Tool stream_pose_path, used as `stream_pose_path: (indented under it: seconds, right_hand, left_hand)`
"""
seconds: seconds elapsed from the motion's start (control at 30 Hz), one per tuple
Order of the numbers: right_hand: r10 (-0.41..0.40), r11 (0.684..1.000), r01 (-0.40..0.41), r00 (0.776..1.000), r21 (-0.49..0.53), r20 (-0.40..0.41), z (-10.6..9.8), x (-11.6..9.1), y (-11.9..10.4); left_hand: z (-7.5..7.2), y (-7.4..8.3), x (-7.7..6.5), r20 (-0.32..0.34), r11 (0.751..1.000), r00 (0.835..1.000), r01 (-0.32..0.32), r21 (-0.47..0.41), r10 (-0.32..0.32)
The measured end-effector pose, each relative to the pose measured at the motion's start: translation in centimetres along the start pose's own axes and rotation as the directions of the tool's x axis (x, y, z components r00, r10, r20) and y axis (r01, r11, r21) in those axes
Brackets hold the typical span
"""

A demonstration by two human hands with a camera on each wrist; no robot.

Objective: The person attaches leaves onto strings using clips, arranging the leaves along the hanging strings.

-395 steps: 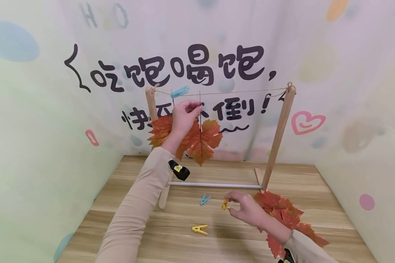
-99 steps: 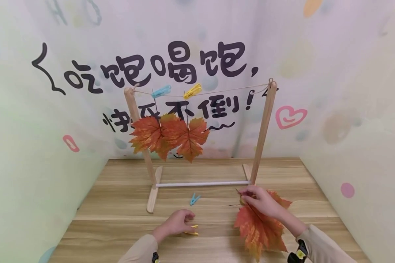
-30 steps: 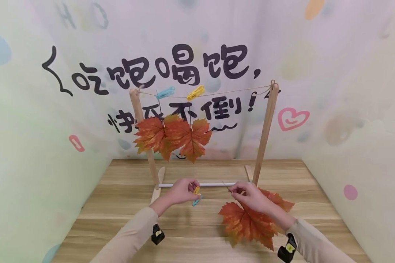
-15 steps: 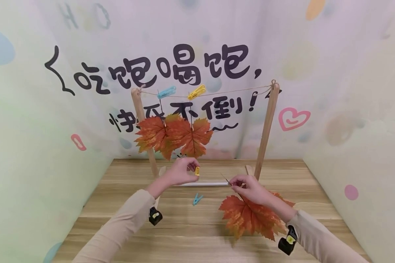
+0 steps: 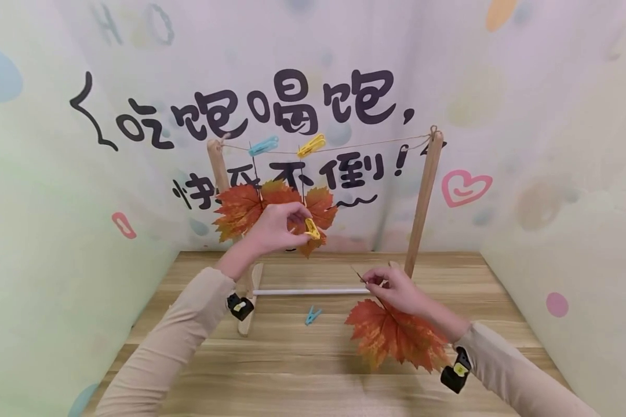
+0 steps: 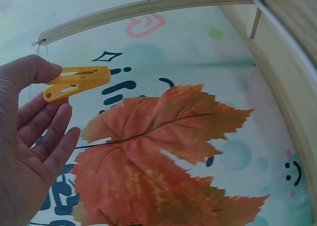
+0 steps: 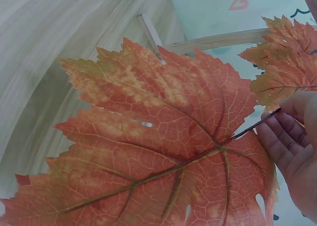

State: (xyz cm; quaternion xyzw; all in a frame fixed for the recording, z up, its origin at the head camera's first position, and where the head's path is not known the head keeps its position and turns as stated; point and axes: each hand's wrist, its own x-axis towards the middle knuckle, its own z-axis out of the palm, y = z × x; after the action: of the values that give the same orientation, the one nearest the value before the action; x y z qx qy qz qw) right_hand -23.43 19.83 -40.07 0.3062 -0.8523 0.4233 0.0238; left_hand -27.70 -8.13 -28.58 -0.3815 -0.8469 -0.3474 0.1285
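My left hand pinches a yellow clothespin between thumb and fingers, raised in front of the hanging leaves. Lower and to the right, my right hand pinches the thin dark stem of a red-orange maple leaf, whose blade hangs over the table. Slivers of another leaf show behind its edges in the right wrist view. On the string, a blue clothespin and a yellow clothespin hold two overlapping maple leaves, the left one and the right one, by their stems.
The string runs between a left wooden post and a right wooden post, joined low by a white rod. A second blue clothespin lies on the wood-grain table. A printed backdrop stands behind.
Earlier, the left hand took the yellow clothespin from the table; it has since risen with it to the hanging leaves. The right hand has lifted its leaf slightly. One yellow clothespin has joined the string.
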Motion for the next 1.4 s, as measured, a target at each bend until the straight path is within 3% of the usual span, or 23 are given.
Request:
stream_pose_path:
  seconds: [0.2,0.3,0.57,0.9,1.13,1.4]
  right_hand:
    - [-0.044,0.999,0.042,0.996,-0.03,-0.075,-0.5,0.8,-1.0]
    - [-0.081,0.995,0.072,0.988,-0.069,-0.13,-0.8,1.4,-1.7]
    - [-0.1,0.986,0.069,0.974,-0.153,-0.202,-2.2,2.6,-3.7]
    - [-0.084,0.982,0.043,0.972,-0.185,-0.219,-3.8,3.7,-4.8]
    - [-0.081,0.977,0.03,0.968,-0.212,-0.236,-5.1,4.9,-5.9]
    - [-0.131,0.973,0.074,0.957,-0.22,-0.261,-6.5,6.8,-7.1]
  left_hand:
    - [-1.3,0.8,1.1,-0.066,0.997,0.995,-0.076,0.014,0.077]
    - [-2.0,1.4,1.6,-0.082,0.996,0.993,-0.086,0.014,0.087]
    - [-4.0,2.6,2.6,-0.103,0.998,0.993,-0.054,0.032,0.057]
    - [-6.0,3.2,3.6,-0.162,0.998,0.985,-0.049,0.041,0.055]
    - [-7.5,3.8,4.6,-0.195,0.998,0.981,0.009,0.062,0.004]
    - [-8.8,4.5,5.9,-0.247,0.997,0.968,0.051,0.065,-0.033]
